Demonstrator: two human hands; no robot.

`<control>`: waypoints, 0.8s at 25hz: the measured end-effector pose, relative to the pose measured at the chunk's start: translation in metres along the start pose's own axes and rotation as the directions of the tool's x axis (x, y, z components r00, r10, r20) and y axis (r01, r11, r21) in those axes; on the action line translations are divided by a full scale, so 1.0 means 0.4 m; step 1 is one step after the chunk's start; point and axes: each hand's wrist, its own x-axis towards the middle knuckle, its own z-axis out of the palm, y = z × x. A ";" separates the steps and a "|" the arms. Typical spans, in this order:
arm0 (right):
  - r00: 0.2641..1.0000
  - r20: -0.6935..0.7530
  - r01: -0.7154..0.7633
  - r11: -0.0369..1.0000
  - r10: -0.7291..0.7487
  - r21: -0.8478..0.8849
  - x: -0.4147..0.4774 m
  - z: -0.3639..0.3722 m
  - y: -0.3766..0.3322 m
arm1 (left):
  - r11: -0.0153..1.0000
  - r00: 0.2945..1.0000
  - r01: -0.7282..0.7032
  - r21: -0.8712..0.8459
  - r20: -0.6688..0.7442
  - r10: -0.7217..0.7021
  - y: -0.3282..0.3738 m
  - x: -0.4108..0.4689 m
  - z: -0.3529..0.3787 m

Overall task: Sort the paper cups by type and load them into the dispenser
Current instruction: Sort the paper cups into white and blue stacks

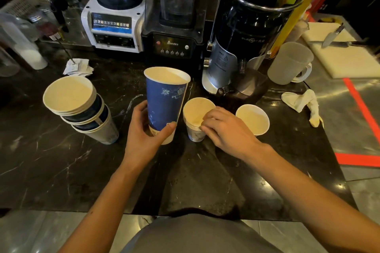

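My left hand (144, 129) grips a tall blue paper cup (165, 100) near its base, holding it upright over the dark marble counter (61, 160). Right beside it stands a short stack of small white paper cups (195, 117); my right hand (224, 127) pinches the rim of that stack with its fingertips. Another small white cup (253, 119) stands just right of my right hand. At the left, a leaning stack of several wide blue-and-white cups (80, 109) rests on the counter. No dispenser is visible.
Along the back stand a white blender base (113, 24), a black blender (174, 43) and a black grinder (242, 47). A frosted plastic jug (290, 63), a crumpled cloth (302, 102), paper slips (78, 66) and a cutting board with a knife (337, 47) lie around.
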 end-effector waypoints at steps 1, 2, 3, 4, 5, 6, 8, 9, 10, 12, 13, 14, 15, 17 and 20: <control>0.997 0.058 -0.047 0.999 0.048 -0.006 0.000 -0.005 -0.001 | 1.000 1.000 -0.006 0.005 0.003 0.006 0.001 -0.001 0.002; 0.992 0.094 -0.079 0.997 0.080 -0.015 0.001 -0.011 -0.004 | 1.000 1.000 -0.013 0.013 0.007 0.013 0.003 -0.002 0.003; 0.992 0.088 -0.095 0.995 0.095 0.003 0.003 -0.015 -0.008 | 1.000 1.000 -0.014 0.019 0.007 0.014 0.002 -0.003 0.002; 0.992 0.033 -0.124 0.989 0.122 0.076 0.000 -0.027 -0.014 | 0.999 1.000 -0.022 0.023 0.016 0.022 0.006 -0.003 0.002; 0.982 -0.044 -0.172 0.959 0.186 0.225 -0.006 -0.048 -0.019 | 0.999 0.999 -0.039 0.027 0.036 0.038 0.013 -0.001 0.005; 0.957 -0.087 -0.213 0.875 0.277 0.434 -0.011 -0.073 -0.028 | 0.998 0.996 -0.058 0.034 0.064 0.056 0.019 -0.001 0.007; 0.928 -0.043 -0.196 0.583 0.370 0.788 -0.014 -0.128 -0.045 | 0.992 0.984 -0.112 0.055 0.144 0.103 0.039 0.006 0.019; 0.925 -0.021 -0.174 0.470 0.380 0.865 -0.016 -0.151 -0.051 | 0.988 0.973 -0.137 0.065 0.195 0.122 0.054 0.011 0.034; 0.918 -0.021 -0.162 0.422 0.396 0.892 -0.016 -0.167 -0.057 | 0.985 0.961 -0.155 0.077 0.242 0.132 0.071 0.016 0.051; 0.877 -0.093 -0.137 0.431 0.471 0.892 -0.017 -0.192 -0.055 | 0.978 0.934 -0.190 0.084 0.322 0.153 0.097 0.027 0.090; 0.843 -0.135 -0.122 0.428 0.521 0.896 -0.009 -0.198 -0.053 | 0.975 0.924 -0.203 0.087 0.346 0.161 0.097 0.033 0.094; 0.795 -0.186 -0.096 0.422 0.577 0.901 -0.014 -0.209 -0.042 | 0.971 0.917 -0.221 0.091 0.360 0.175 0.096 0.039 0.103; 0.740 -0.241 -0.067 0.425 0.628 0.903 -0.026 -0.222 -0.024 | 0.963 0.915 -0.247 0.110 0.352 0.195 0.090 0.044 0.108; 0.634 -0.333 -0.025 0.448 0.698 0.894 -0.065 -0.245 0.017 | 0.947 0.941 -0.263 0.186 0.264 0.210 0.071 0.054 0.103; 0.522 -0.411 -0.058 0.511 0.748 0.857 -0.113 -0.249 0.065 | 0.937 0.971 -0.227 0.267 0.134 0.197 0.023 0.071 0.063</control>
